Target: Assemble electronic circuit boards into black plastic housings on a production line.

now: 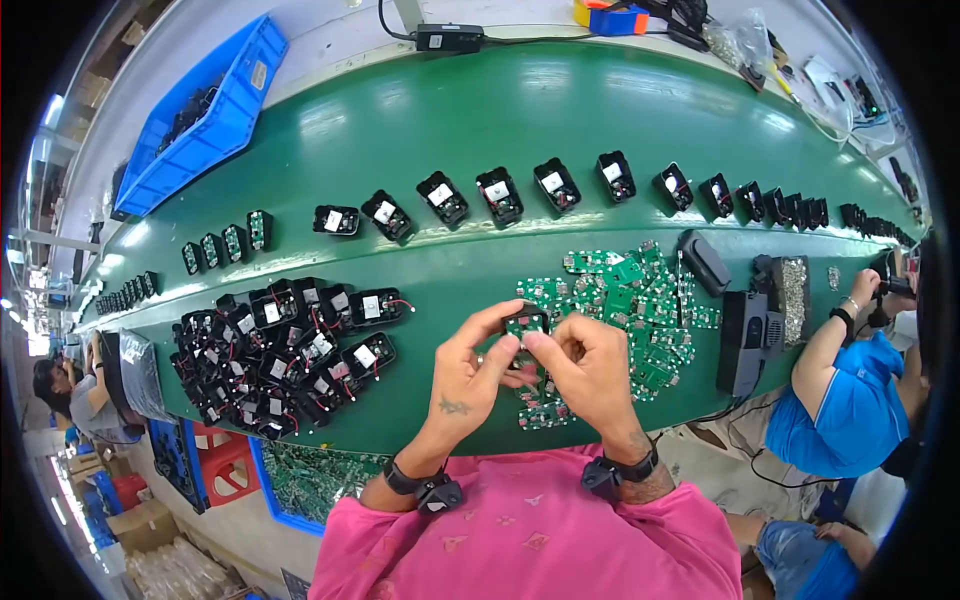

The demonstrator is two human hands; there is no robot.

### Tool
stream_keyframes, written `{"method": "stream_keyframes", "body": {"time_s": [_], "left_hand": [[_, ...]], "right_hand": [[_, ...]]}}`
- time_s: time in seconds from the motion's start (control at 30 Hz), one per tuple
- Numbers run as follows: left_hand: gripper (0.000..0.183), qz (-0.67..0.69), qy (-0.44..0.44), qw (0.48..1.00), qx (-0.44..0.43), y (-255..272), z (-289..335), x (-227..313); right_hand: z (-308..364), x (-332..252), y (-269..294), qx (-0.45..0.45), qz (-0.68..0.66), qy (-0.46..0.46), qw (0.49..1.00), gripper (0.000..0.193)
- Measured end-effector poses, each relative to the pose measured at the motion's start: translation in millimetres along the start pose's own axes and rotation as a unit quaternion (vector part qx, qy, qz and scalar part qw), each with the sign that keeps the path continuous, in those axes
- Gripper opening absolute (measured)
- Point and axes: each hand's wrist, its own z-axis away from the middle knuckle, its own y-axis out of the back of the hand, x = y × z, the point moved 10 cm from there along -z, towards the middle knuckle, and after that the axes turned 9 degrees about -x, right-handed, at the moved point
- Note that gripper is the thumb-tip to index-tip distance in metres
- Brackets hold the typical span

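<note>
Both my hands meet over the green bench, at the near edge of a spread of green circuit boards (655, 330). My left hand (472, 368) is closed round a small black housing (540, 312) with a green circuit board (518, 326) at its opening. From the other side my right hand (585, 372) grips the same housing, and both thumbs press on the board. My fingers hide most of the housing. To the left lies a heap of black housings (270, 350) with white blocks and red wires inside.
Black housings (497, 195) stand in a row across the bench. A blue crate (205, 120) sits at far left. A black device (742, 345) and a tray of small metal parts (790, 300) are at right, near a co-worker in blue (840, 400). Below is a bin of boards (315, 480).
</note>
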Motion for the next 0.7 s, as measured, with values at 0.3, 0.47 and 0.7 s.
{"method": "stream_keyframes", "body": {"time_s": [0.3,0.47,0.7], "left_hand": [[0.030,-0.074,-0.032,0.990,0.113,27,7,8],[0.028,-0.207,-0.088,0.962,0.153,47,18,49],[0.027,-0.242,-0.037,0.953,0.178,132,19,79]], "right_hand": [[-16,-22,-40,-0.050,-0.011,0.068,0.996,0.034],[-30,-33,-65,-0.036,-0.139,0.074,0.987,0.033],[-77,-67,-122,-0.155,-0.076,0.068,0.983,0.039]]}}
